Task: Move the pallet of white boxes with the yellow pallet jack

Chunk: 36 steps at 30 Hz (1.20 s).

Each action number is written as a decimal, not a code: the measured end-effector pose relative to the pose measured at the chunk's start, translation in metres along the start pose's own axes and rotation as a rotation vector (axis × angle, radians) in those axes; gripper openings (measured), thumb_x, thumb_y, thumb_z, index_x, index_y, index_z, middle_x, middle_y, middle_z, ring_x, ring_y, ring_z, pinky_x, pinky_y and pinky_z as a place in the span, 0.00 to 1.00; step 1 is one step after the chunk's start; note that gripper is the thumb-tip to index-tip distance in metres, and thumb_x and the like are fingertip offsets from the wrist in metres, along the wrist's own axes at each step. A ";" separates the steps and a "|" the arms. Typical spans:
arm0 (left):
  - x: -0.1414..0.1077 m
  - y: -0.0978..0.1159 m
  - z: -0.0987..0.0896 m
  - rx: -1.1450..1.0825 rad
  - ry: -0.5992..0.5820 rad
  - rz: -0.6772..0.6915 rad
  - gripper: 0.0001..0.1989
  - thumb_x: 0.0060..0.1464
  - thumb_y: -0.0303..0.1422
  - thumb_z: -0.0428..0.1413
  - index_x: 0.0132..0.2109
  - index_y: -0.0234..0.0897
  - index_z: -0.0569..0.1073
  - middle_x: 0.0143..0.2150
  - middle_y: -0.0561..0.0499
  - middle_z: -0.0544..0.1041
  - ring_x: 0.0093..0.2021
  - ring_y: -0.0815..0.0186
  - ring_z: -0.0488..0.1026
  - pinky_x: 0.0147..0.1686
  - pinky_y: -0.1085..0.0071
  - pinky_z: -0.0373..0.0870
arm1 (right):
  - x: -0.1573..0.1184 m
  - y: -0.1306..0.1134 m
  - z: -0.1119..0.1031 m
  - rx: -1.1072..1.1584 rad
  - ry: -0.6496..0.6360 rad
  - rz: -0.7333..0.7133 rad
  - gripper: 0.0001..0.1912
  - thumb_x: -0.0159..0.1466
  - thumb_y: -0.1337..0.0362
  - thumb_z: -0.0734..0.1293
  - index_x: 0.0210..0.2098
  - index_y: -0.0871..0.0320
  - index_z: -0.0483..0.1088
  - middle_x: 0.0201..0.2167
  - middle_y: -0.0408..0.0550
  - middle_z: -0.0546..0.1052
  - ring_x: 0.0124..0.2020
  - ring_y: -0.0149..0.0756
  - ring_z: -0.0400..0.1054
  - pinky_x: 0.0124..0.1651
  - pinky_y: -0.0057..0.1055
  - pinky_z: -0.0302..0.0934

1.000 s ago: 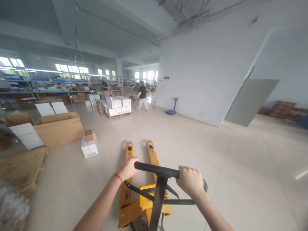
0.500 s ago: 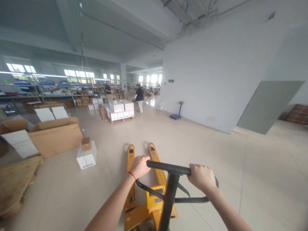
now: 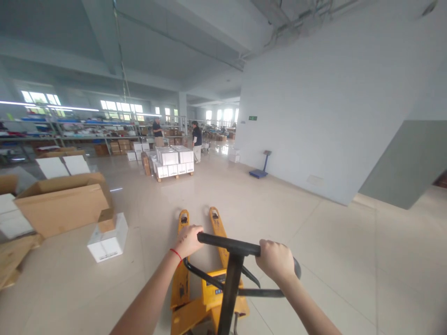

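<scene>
Both my hands grip the black handle (image 3: 226, 243) of a yellow pallet jack (image 3: 180, 286). My left hand (image 3: 187, 239) is closed around the handle's left end, with a red string at the wrist. Toward the right end, my right hand (image 3: 277, 260) is wrapped over the same bar. A black lever (image 3: 252, 278) shows under the handle, inside its loop. The two forks (image 3: 218, 225) point forward, away from me, with nothing lying on them. The handle and my forearms cover part of the jack's body.
Ahead stands a pallet stacked with white boxes (image 3: 174, 163), with two people (image 3: 197, 142) by it. To the left are a large open carton (image 3: 64, 207) and a white box (image 3: 109, 239) with a small brown box (image 3: 106, 219) on top. A blue platform scale (image 3: 259, 173) stands along the right wall.
The jack and I have moved forward; the boxes on the left are closer and further left. The person beside the pallet has shifted left and turned. Both hands keep their hold.
</scene>
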State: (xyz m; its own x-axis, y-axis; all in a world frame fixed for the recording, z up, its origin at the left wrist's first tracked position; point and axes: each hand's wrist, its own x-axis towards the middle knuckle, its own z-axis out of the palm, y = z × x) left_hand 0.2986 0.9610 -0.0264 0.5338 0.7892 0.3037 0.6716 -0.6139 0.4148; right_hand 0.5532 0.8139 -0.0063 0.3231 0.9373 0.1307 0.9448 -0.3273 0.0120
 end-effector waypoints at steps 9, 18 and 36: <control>0.176 -0.080 0.041 -0.021 -0.005 0.081 0.03 0.45 0.29 0.52 0.26 0.36 0.69 0.26 0.51 0.74 0.29 0.66 0.70 0.29 0.72 0.54 | 0.184 -0.003 0.025 -0.045 -0.033 0.038 0.09 0.58 0.69 0.58 0.30 0.59 0.70 0.29 0.53 0.76 0.32 0.45 0.72 0.29 0.33 0.52; 0.332 -0.130 0.073 -0.009 0.022 0.057 0.05 0.46 0.30 0.52 0.28 0.37 0.73 0.27 0.50 0.76 0.31 0.64 0.73 0.29 0.70 0.53 | 0.361 0.009 0.054 -0.043 -0.021 0.028 0.10 0.57 0.68 0.57 0.29 0.57 0.69 0.30 0.50 0.77 0.32 0.46 0.72 0.29 0.34 0.46; 0.632 -0.204 0.149 0.087 0.065 -0.102 0.02 0.44 0.29 0.52 0.26 0.37 0.69 0.28 0.50 0.75 0.32 0.64 0.72 0.31 0.72 0.58 | 0.707 0.065 0.108 0.008 0.017 -0.157 0.09 0.57 0.69 0.58 0.30 0.58 0.70 0.29 0.53 0.77 0.32 0.47 0.72 0.30 0.35 0.54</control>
State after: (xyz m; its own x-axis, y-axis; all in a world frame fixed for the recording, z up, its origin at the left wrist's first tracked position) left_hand 0.5756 1.5824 -0.0465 0.4276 0.8454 0.3200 0.7642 -0.5272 0.3716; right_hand 0.8484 1.4680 -0.0200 0.1703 0.9748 0.1444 0.9841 -0.1757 0.0257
